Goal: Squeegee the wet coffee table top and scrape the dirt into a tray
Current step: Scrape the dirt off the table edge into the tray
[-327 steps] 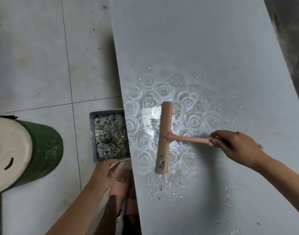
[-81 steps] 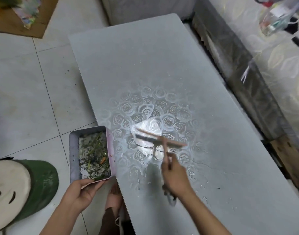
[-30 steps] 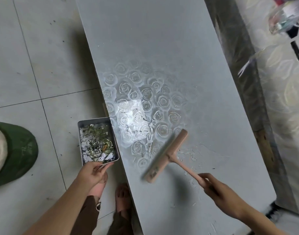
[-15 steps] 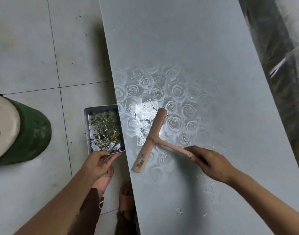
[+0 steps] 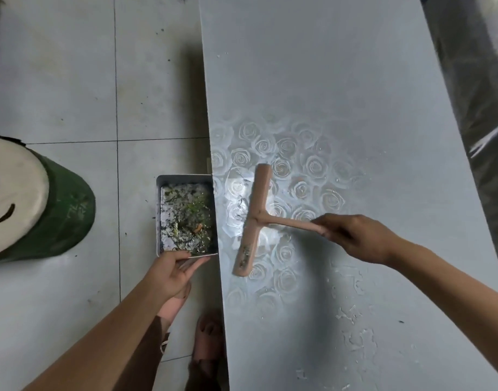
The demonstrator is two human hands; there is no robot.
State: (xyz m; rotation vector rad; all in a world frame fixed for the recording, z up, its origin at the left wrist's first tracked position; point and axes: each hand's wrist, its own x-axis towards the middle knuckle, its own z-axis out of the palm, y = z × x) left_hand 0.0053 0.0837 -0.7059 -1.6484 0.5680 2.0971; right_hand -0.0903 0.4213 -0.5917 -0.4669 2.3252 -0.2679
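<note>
At the far left a green drum-shaped thing with a white top (image 5: 58,210) stands on the tiled floor (image 5: 58,66), cut off by the frame edge; whether it is a stool or a bin cannot be told. The left forearm reaches up from the bottom edge, and the left hand (image 5: 171,273) grips the near short end of a rectangular metal tray (image 5: 158,215), thumb over the rim and fingers underneath. The tray's long right side sits against the left edge of the coffee table top (image 5: 326,66). Inside it lies wet grey dirt (image 5: 185,218) with green shreds and one orange scrap.

A blurred foot (image 5: 211,331) shows below, beside the table's edge.

On the table a peach T-shaped squeegee (image 5: 254,218) has its blade down near the left edge, almost parallel to it. Its handle runs rightward into the right hand (image 5: 355,238), whose curled fingers wrap round it and hide its end. Under and around the blade the grey surface gleams wet, showing a rose pattern; broken water streaks (image 5: 352,314) lie nearer the person.
</note>
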